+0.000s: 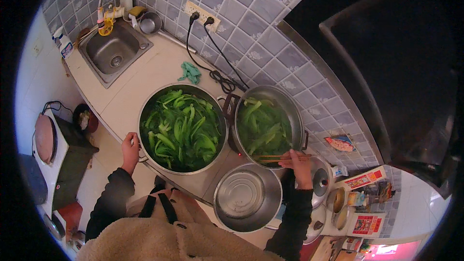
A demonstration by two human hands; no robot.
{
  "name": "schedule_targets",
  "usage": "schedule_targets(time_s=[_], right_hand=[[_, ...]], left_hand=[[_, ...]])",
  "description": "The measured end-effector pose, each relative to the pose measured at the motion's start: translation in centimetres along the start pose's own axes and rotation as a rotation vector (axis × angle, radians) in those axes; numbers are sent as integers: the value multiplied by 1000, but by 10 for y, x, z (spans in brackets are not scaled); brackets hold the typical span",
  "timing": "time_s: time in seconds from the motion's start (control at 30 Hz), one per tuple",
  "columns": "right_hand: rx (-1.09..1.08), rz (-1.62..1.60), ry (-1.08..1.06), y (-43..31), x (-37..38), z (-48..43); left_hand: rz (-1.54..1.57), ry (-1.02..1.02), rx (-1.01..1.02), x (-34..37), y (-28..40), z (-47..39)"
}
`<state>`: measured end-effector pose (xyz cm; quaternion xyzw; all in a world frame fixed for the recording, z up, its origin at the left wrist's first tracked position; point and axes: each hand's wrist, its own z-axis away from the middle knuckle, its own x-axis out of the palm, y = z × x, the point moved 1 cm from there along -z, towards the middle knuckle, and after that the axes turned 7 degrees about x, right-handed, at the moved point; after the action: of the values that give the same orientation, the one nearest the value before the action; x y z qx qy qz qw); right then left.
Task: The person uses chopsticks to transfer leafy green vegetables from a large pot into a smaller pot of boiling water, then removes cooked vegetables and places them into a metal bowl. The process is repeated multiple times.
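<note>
A large steel pot full of leafy green vegetables stands on the counter before me. My left hand is closed around the loop handle at its near left side. To the right, a dark-handled electric pot holds more greens in liquid, with haze over them. Wooden chopsticks are gripped in my right hand, their tips over this pot's near rim. Closer to my body sits a wide metal basin with a little liquid or shine on its bottom.
A steel sink is at the far left, with a green cloth right of it. Black power cords run from a wall socket behind the pots. Metal lids lie at the right, and a dark range hood overhangs there.
</note>
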<state>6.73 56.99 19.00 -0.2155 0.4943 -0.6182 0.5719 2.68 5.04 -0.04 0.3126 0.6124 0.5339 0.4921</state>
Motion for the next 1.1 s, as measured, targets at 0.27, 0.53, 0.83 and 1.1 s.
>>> schedule_targets(time_s=[0.27,0.53,0.83,1.1], right_hand=[[-204,45,76,42,14,-65],[-224,29,94,12,14,-74],[30,158,90,-17,-15,-61],[-190,178,-36,13,19,-81]], left_hand=[[-4,15,45,-1,-7,0],[-83,-8,25,-3,-7,-1],[-43,-5,45,-1,-10,-2],[-37,-8,21,-2,-12,-3]])
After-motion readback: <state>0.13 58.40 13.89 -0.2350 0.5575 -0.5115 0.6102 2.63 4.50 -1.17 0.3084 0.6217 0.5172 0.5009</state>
